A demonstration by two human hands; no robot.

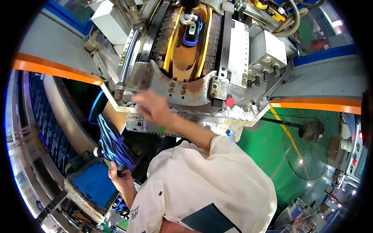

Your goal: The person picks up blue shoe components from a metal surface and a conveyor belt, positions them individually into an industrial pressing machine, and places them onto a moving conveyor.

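Note:
A blue, black and purple striped sports shoe (115, 143) is gripped in my left hand (122, 180), low on the left side, with my fingers closed round its lower end. My right hand (153, 105) reaches across in front of the machine's metal front plate (178, 93). Motion smears its fingers, so I cannot tell whether they are open or closed; nothing shows in them. Another blue and black shoe (191, 34) stands inside the machine between two yellow side pads (202, 54), under a dark vertical rod.
A red button (229, 102) and crumpled white material (241, 113) lie along the machine's front edge. Left of me stands a blue-topped stand (93, 184) beside a curved conveyor (64, 112). At right is a wire-caged fan (311, 134) on green floor. Orange-edged panels flank the machine.

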